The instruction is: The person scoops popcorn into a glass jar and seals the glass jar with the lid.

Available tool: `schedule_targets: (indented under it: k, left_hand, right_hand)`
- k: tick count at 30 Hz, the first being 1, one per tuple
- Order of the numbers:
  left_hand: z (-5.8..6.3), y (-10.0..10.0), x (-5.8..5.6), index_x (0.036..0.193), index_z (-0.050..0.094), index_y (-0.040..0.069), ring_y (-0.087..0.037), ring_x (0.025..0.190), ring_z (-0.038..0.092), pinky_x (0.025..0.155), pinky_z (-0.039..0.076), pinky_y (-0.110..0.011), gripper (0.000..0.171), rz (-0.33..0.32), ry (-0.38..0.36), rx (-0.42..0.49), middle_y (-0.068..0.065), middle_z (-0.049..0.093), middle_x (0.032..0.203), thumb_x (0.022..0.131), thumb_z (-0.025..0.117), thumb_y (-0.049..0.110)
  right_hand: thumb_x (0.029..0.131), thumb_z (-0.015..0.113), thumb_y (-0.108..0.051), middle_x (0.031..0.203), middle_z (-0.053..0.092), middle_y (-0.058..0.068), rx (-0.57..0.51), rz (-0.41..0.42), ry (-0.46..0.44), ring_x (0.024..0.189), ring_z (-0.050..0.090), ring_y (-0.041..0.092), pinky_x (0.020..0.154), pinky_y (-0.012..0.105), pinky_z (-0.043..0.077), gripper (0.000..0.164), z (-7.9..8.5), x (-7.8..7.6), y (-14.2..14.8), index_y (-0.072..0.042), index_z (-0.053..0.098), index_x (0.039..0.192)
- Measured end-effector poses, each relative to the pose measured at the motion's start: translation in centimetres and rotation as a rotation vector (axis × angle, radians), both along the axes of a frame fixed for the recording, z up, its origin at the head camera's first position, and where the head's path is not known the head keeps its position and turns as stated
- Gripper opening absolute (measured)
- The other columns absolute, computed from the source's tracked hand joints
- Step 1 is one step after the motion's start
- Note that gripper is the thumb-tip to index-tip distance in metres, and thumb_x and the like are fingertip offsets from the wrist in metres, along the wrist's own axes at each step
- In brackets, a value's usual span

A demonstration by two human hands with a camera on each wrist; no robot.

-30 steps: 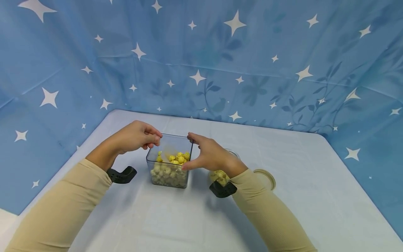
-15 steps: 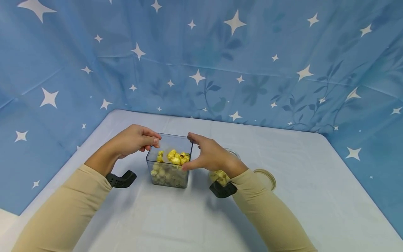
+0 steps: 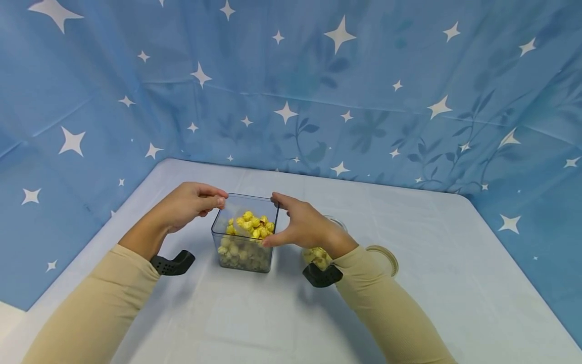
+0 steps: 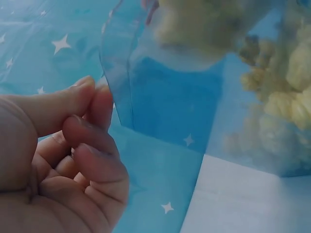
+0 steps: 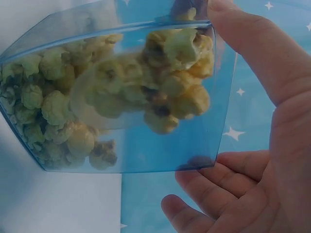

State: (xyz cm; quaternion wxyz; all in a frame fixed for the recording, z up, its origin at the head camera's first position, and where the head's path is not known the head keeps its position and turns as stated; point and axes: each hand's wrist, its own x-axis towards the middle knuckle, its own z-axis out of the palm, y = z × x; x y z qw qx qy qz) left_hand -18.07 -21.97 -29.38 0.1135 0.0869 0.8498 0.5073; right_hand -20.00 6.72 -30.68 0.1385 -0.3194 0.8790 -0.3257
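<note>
A clear, square-topped plastic box (image 3: pixel 255 203) stands on the white table, holding yellow popcorn (image 3: pixel 254 230). My right hand (image 3: pixel 302 223) grips its right side, thumb on the near part and fingers at the far rim. In the right wrist view the right thumb (image 5: pixel 260 46) and fingers span the box wall. At the far left corner, my left hand (image 3: pixel 188 205) pinches with thumb and forefinger, other fingers curled. A hazy, translucent rounded scoop (image 5: pixel 104 94) lies among the popcorn; its handle hardly shows, and I cannot tell how it runs to the left fingertips.
Behind the right wrist a glass jar (image 3: pixel 336 220) with popcorn inside is partly hidden. A round lid with a beige rim (image 3: pixel 388 259) lies to its right. Blue star-patterned cloth (image 3: pixel 291 86) hangs along the table's back and sides.
My left hand has moved slightly left and down from the box's far left corner. The popcorn inside has shifted and spread. The right hand and box stay in place.
</note>
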Motion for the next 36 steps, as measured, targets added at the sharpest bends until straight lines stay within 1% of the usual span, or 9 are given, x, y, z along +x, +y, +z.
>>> schedule_targets:
  k: [4, 8, 12, 15, 21, 25, 30, 36]
  left_hand:
    - [-0.6, -0.5, 0.1, 0.135, 0.057, -0.005, -0.020, 0.081, 0.044, 0.074, 0.041, -0.033, 0.039, 0.025, 0.003, 0.046, -0.013, 0.058, 0.108, 0.106, 0.055, 0.020]
    - [-1.3, -0.9, 0.1, 0.137, 0.053, -0.008, -0.019, 0.088, 0.047, 0.075, 0.044, -0.027, 0.042, 0.055, -0.013, 0.100, -0.015, 0.057, 0.116, 0.106, 0.054, 0.020]
    - [-1.9, -1.1, 0.0, 0.138, 0.051, -0.011, -0.018, 0.094, 0.049, 0.076, 0.046, -0.024, 0.044, 0.080, -0.017, 0.148, -0.016, 0.056, 0.120, 0.106, 0.053, 0.019]
    - [-2.2, -1.1, 0.0, 0.138, 0.051, -0.012, -0.016, 0.096, 0.050, 0.077, 0.046, -0.023, 0.043, 0.093, -0.008, 0.173, -0.017, 0.055, 0.122, 0.107, 0.051, 0.018]
    - [-2.5, -1.0, 0.2, 0.140, 0.049, -0.010, -0.015, 0.091, 0.049, 0.074, 0.046, -0.023, 0.041, 0.139, 0.011, 0.199, -0.012, 0.056, 0.115, 0.108, 0.048, 0.017]
    - [-2.8, -0.9, 0.4, 0.141, 0.048, -0.009, -0.015, 0.089, 0.048, 0.075, 0.045, -0.024, 0.044, 0.173, 0.021, 0.213, -0.012, 0.056, 0.116, 0.108, 0.048, 0.020]
    - [-3.1, -0.8, 0.8, 0.142, 0.047, -0.008, -0.016, 0.088, 0.047, 0.076, 0.045, -0.024, 0.047, 0.191, 0.037, 0.212, -0.015, 0.055, 0.119, 0.108, 0.049, 0.024]
    - [-3.1, -0.8, 1.5, 0.141, 0.048, -0.009, -0.017, 0.088, 0.048, 0.077, 0.046, -0.024, 0.047, 0.202, 0.036, 0.206, -0.014, 0.057, 0.116, 0.107, 0.051, 0.023]
  right_hand:
    - [0.078, 0.086, -0.043, 0.160, 0.032, 0.010, 0.001, 0.002, -0.004, 0.143, 0.036, 0.031, 0.112, 0.046, 0.035, 0.110, 0.1, 0.1, 0.1, -0.006, 0.021, 0.160]
    - [0.079, 0.086, -0.043, 0.160, 0.032, 0.010, 0.000, 0.004, 0.004, 0.142, 0.036, 0.031, 0.112, 0.047, 0.035, 0.110, 0.1, 0.2, 0.2, -0.006, 0.021, 0.160]
    - [0.079, 0.086, -0.042, 0.160, 0.032, 0.010, -0.003, 0.005, 0.009, 0.142, 0.037, 0.032, 0.111, 0.047, 0.035, 0.110, 0.1, 0.2, 0.2, -0.006, 0.021, 0.159]
    - [0.078, 0.086, -0.042, 0.160, 0.032, 0.010, -0.004, 0.004, 0.009, 0.142, 0.037, 0.033, 0.111, 0.047, 0.036, 0.110, 0.1, 0.2, 0.2, -0.006, 0.021, 0.159]
    - [0.079, 0.086, -0.042, 0.160, 0.032, 0.011, -0.009, 0.005, 0.005, 0.142, 0.037, 0.032, 0.111, 0.046, 0.035, 0.110, 0.1, 0.2, 0.2, -0.004, 0.021, 0.159]
    - [0.079, 0.086, -0.041, 0.160, 0.031, 0.010, -0.009, 0.009, 0.003, 0.143, 0.036, 0.031, 0.112, 0.045, 0.035, 0.111, 0.2, 0.2, 0.1, -0.004, 0.020, 0.159]
    - [0.079, 0.086, -0.042, 0.161, 0.030, 0.009, -0.009, 0.009, -0.003, 0.144, 0.034, 0.029, 0.112, 0.043, 0.035, 0.111, 0.2, 0.2, 0.1, -0.005, 0.019, 0.160]
    - [0.079, 0.086, -0.042, 0.161, 0.030, 0.009, -0.010, 0.005, -0.013, 0.144, 0.035, 0.029, 0.112, 0.043, 0.036, 0.111, 0.1, 0.2, 0.0, -0.005, 0.019, 0.160]
